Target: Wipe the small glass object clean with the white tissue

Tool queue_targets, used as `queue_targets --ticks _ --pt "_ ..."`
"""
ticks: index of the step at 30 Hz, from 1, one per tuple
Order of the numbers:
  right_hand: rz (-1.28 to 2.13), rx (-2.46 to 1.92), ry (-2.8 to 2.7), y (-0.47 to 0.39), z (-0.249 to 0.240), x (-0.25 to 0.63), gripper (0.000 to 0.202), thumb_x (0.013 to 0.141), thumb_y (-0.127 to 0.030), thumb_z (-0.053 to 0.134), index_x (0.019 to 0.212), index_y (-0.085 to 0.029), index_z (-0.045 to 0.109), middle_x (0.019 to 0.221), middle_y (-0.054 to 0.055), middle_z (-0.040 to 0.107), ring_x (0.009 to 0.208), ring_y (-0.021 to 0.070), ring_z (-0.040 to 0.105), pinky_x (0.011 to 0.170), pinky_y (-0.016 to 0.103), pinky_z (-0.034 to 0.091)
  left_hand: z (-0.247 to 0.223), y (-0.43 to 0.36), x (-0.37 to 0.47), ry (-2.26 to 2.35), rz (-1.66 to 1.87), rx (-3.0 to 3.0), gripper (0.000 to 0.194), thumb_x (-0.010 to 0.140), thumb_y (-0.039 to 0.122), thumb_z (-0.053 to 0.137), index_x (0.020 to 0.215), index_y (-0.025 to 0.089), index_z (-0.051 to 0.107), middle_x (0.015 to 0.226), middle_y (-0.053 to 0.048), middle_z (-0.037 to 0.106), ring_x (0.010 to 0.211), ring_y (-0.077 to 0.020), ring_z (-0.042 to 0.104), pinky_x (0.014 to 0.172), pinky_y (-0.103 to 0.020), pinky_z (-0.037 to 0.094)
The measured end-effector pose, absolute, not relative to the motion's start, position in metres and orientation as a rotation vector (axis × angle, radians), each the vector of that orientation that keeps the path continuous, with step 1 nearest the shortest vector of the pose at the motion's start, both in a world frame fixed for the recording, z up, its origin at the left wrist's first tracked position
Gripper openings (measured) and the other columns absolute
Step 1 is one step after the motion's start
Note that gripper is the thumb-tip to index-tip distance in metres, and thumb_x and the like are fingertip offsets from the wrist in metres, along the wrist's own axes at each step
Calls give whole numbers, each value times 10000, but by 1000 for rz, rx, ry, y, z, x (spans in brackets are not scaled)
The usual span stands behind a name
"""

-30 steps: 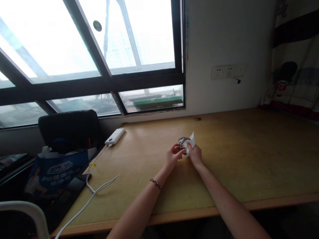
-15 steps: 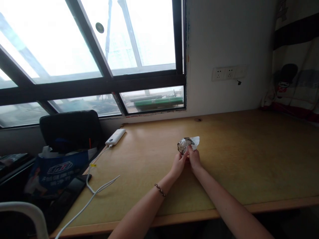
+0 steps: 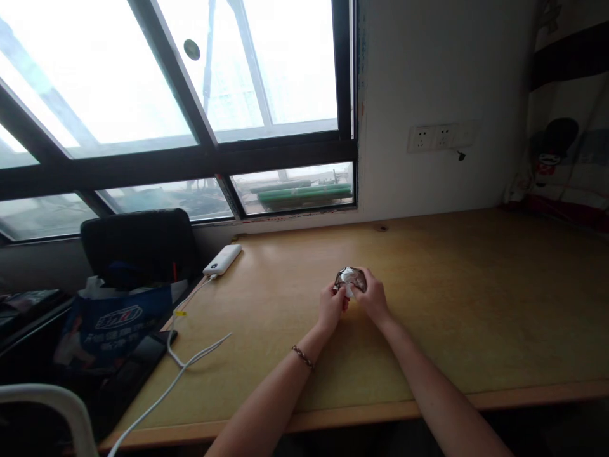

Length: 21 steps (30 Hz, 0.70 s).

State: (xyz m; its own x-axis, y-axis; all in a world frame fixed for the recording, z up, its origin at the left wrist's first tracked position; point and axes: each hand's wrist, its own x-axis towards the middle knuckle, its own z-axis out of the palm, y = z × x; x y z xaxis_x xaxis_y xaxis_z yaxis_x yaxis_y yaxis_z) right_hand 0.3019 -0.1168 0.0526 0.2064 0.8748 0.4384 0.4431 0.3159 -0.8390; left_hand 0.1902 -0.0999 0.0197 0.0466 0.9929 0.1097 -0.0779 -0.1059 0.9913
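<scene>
Both of my hands meet over the middle of a wooden desk. Between them is a small shiny, crinkled object with a bit of white tissue or wrapper tucked under it. My left hand, with a braided bracelet on the wrist, pinches its left side. My right hand is curled over its right side and hides most of the white piece. What the shiny thing is cannot be made out.
A white power bank lies at the desk's back left, its white cable trailing toward the front edge. Left of the desk are a black chair back and a blue bag. Wall sockets sit above the desk.
The white piece stuck up beside the shiny object a second ago; now my right hand has closed over it, and both hands have drawn slightly nearer with the object bundled between them.
</scene>
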Motion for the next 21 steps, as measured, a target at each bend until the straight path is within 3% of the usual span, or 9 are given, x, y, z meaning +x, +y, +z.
queue_targets --ticks 2,4,8,11,21 --pt "560 -1361 -1387 -115 51 303 284 615 -346 552 832 -166 583 685 19 603 615 152 531 582 243 415 22 -101 188 1155 1330 1287 208 690 317 523 578 151 466 390 55 440 310 -59 376 309 -161 255" --pt "647 -1420 -1269 -111 47 305 292 597 -419 555 720 -156 586 601 6 585 555 140 512 518 226 394 26 -102 186 1195 1398 1330 195 709 317 511 618 144 517 402 55 425 339 -57 372 335 -160 259" --pt "1074 -1384 -873 -104 36 307 394 622 -510 504 671 -130 596 587 42 615 538 159 555 467 235 414 37 -107 183 1135 1503 1478 209 747 279 475 858 153 599 498 30 464 442 -76 413 418 -171 323" --pt "1293 -1293 -633 -103 34 309 410 623 -524 515 699 -131 605 639 73 648 540 176 590 454 253 451 44 -110 184 1137 1561 1585 205 750 241 475 891 177 609 713 -25 548 615 -114 498 528 -196 393" --pt "1210 -1306 -744 -104 31 306 444 623 -543 532 741 -128 639 656 85 669 601 194 623 460 253 475 48 -95 162 1279 1901 1608 202 791 230 430 956 200 543 1071 -75 529 1022 -191 475 874 -349 374"
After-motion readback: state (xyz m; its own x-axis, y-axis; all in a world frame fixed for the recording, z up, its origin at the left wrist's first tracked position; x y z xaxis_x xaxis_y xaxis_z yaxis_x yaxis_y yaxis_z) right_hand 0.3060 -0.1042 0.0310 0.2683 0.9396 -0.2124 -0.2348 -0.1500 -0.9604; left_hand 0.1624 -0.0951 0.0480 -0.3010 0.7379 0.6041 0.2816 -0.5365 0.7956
